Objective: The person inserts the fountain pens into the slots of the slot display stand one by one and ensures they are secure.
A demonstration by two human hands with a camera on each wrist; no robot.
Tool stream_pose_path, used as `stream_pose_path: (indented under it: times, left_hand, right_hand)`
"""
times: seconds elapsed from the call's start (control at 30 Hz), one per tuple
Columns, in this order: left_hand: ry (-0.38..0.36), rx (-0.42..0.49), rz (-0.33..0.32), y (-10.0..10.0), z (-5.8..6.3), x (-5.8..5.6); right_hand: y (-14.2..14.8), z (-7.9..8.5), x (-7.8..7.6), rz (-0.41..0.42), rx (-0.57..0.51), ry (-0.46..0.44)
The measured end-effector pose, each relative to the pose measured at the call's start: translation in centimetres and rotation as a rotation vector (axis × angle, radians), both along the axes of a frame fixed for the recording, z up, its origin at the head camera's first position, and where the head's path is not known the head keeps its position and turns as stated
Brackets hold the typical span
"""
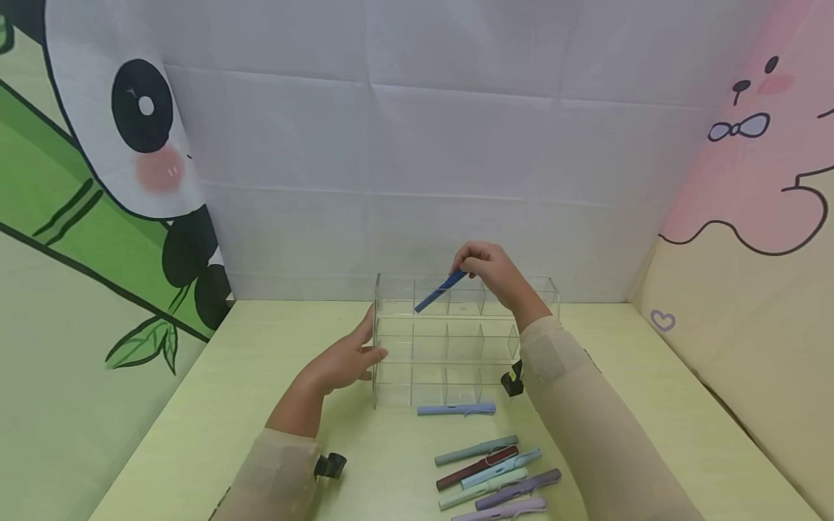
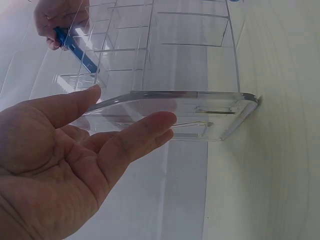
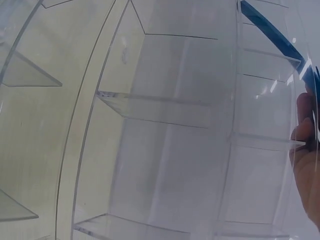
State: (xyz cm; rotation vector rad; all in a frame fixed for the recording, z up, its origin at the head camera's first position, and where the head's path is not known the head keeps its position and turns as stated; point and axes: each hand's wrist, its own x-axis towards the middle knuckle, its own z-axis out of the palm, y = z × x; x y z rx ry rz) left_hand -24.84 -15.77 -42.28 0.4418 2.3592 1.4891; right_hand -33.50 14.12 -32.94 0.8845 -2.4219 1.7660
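Note:
A clear acrylic organizer (image 1: 376, 376) with tiered rows of compartments stands on the table. My right hand (image 1: 495, 271) pinches a dark blue pen (image 1: 436, 295) by one end, over the organizer's top back row. The pen slants down to the left, its free end overlapping a top-row compartment in the head view. At the organizer's left side panel, my left hand (image 1: 345, 362) rests with fingers extended. In the left wrist view, the thumb and fingers of this left hand (image 2: 75, 155) lie along the panel's edge (image 2: 190, 95).
A periwinkle pen (image 1: 449, 410) lies crosswise just before the organizer. Nearer the front, several pens lie in a loose group, among them a maroon pen (image 1: 476, 469) and a lilac pen (image 1: 498, 510). A white cloth backdrop (image 1: 456, 145) hangs behind the table.

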Motion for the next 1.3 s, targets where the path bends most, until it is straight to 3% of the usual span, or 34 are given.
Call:
stream_pose_path:
  times: [0.4, 0.6, 0.73, 0.9, 1.0, 1.1, 1.3]
  left_hand:
    - [-0.010, 0.012, 0.001, 0.0, 0.2, 0.1]
    - [-0.009, 0.025, -0.006, 0.0, 0.1, 0.0]
    - [-0.013, 0.023, -0.008, 0.0, 0.0, 0.0]
    - [0.003, 0.024, -0.015, 0.1, 0.0, -0.3]
    - [-0.001, 0.013, -0.023, 0.2, 0.2, -0.4]
    - [-0.011, -0.008, -0.021, 0.1, 0.4, -0.3]
    - [-0.024, -0.020, -0.017, 0.0, 0.6, -0.1]
  right_hand:
    - [-0.1, 0.0, 0.2, 0.056, 0.073, 0.003]
    - [-0.4, 1.1, 1.7, 0.074, 0.090, 0.002]
    - [-0.3, 1.7, 2.7, -0.011, 0.030, 0.088]
    - [1.5, 1.3, 3.2, -0.180, -0.227, 0.286]
    - [3.1, 0.9, 5.0, -0.175, -0.366, 0.402]
    - [4.5, 0.3, 7.7, -0.100, -0.443, 0.472]
    - [6.7, -0.5, 12.5, 0.064, -0.489, 0.528]
